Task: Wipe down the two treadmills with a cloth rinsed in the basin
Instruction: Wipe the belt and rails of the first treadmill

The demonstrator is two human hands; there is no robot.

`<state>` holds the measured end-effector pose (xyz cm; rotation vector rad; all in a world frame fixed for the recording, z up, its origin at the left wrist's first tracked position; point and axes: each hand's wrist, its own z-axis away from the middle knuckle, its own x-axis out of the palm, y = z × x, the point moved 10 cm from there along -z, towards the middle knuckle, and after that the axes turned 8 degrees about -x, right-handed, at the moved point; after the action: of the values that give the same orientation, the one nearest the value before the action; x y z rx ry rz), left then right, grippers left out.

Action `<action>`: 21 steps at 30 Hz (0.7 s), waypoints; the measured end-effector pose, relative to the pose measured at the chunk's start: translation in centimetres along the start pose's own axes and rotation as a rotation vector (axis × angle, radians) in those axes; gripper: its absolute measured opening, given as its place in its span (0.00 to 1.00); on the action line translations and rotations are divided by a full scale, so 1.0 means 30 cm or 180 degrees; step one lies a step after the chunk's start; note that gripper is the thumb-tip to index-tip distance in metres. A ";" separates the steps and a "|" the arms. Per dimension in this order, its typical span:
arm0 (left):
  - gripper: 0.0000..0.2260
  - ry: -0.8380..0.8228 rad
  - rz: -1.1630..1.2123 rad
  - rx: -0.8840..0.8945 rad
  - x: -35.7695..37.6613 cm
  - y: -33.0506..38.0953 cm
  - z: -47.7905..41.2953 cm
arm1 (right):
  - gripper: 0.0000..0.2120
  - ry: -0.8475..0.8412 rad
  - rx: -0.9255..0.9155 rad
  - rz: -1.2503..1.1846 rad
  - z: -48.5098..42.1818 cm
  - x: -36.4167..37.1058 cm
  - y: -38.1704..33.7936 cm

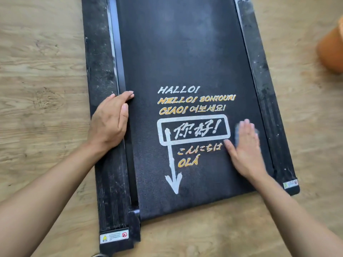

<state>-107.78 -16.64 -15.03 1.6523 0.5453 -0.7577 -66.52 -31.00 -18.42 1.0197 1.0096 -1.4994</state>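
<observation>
A black treadmill (pixel 185 52) lies flat on the wooden floor, its belt printed with white and orange greetings and a white arrow. My left hand (pixel 109 119) rests on the dusty left side rail, fingers curled over the rail's inner edge. My right hand (pixel 245 149) lies flat with straight fingers on the right part of the belt, pressing a bluish cloth (pixel 239 130) that shows only around the fingertips. The hand and cloth are blurred.
An orange basin (pixel 332 47) stands on the floor at the right edge, beyond the treadmill's right rail (pixel 263 86). Both side rails carry grey dust streaks. Wooden floor (pixel 40 71) surrounds the treadmill on the left and near sides.
</observation>
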 end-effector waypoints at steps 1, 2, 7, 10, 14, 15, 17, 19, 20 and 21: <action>0.20 0.0005 -0.0026 0.0009 0.001 0.004 0.000 | 0.49 -0.0052 0.0281 -0.0005 0.029 -0.009 0.113; 0.20 0.0011 -0.0047 0.0016 0.000 0.007 0.000 | 0.49 -0.0090 0.0421 -0.0009 0.051 -0.008 0.175; 0.20 0.0034 -0.0151 0.0000 0.002 0.015 -0.001 | 0.53 0.0251 0.0586 -0.0570 0.060 0.036 -0.020; 0.20 0.0036 -0.0158 -0.0001 -0.001 0.013 -0.001 | 0.50 0.0206 -0.0157 -0.0642 0.084 0.080 -0.437; 0.19 0.0000 -0.0245 0.0022 -0.005 0.011 0.005 | 0.52 -0.0332 -0.1540 -0.0727 0.263 0.173 -1.077; 0.19 -0.0005 -0.0254 0.0036 -0.007 0.011 0.009 | 0.53 -0.0435 -0.1660 -0.0686 0.291 0.186 -1.135; 0.19 0.0025 -0.0286 0.0070 -0.008 0.015 0.013 | 0.52 -0.0358 -0.1780 -0.0431 0.295 0.198 -1.102; 0.19 0.0048 -0.0278 0.0061 -0.010 0.012 0.009 | 0.50 -0.0150 -0.1788 -0.0227 0.285 0.183 -0.954; 0.19 0.0024 -0.0271 0.0042 -0.006 0.012 0.010 | 0.50 -0.0064 -0.1648 -0.0184 0.277 0.172 -0.842; 0.19 0.0002 -0.0264 0.0022 -0.001 0.011 0.011 | 0.49 -0.0018 -0.1400 -0.0147 0.264 0.164 -0.706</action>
<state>-107.63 -17.04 -14.83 1.6445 0.6151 -0.8205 -88.84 -37.11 -18.87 0.6808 1.2945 -1.2380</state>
